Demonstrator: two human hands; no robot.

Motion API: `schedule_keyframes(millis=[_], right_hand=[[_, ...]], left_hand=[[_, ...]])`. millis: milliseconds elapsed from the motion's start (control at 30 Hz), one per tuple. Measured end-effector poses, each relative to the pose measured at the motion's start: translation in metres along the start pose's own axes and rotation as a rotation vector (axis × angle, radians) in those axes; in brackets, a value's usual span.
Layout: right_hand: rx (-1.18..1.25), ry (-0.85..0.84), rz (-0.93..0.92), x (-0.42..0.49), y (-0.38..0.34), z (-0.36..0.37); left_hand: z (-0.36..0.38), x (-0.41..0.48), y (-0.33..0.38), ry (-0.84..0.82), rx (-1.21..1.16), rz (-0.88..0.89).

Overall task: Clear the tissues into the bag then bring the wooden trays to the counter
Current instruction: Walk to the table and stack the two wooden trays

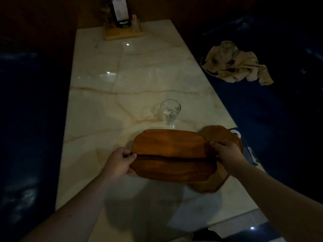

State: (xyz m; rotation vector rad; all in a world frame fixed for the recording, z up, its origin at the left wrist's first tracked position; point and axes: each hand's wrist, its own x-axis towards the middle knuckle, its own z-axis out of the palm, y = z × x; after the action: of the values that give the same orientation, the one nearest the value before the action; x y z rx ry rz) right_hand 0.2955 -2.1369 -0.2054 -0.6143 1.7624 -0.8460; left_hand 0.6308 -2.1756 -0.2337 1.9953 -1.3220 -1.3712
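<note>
Clear glass point(170, 111) on marble table point(108, 102); crumpled beige cloth point(236, 65) on dark seat beside.

No legible text anywhere.

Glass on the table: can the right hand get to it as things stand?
Probably not right away. The path to the glass looks open, just beyond the stacked wooden trays, but the right hand grips their right end while the left hand holds the other, so it would have to let go.
</note>
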Motion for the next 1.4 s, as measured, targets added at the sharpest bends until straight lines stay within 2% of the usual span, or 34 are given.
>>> schedule_keyframes(millis=[100, 300, 567, 867, 1033, 1400], right_hand=[[-0.013, -0.006, -0.009, 0.019, -0.005, -0.024], [-0.020, -0.084, -0.038, 0.066, -0.022, -0.070], [-0.125, -0.165, -0.083, 0.113, -0.044, -0.092], [-0.447, -0.268, -0.235, 0.135, -0.043, -0.080], [-0.603, -0.269, -0.315, 0.146, -0.040, -0.082], [-0.806, -0.237, -0.418, 0.153, -0.027, -0.091]], left_hand=[[0.022, -0.012, 0.017, 0.015, 0.007, -0.040], [0.075, -0.036, 0.044, 0.025, -0.139, -0.088], [0.135, -0.063, 0.045, 0.074, -0.285, -0.162], [0.174, -0.088, 0.025, 0.128, -0.150, -0.246], [0.193, -0.096, 0.021, 0.028, -0.312, -0.308], [0.201, -0.091, 0.021, -0.047, -0.208, -0.213]])
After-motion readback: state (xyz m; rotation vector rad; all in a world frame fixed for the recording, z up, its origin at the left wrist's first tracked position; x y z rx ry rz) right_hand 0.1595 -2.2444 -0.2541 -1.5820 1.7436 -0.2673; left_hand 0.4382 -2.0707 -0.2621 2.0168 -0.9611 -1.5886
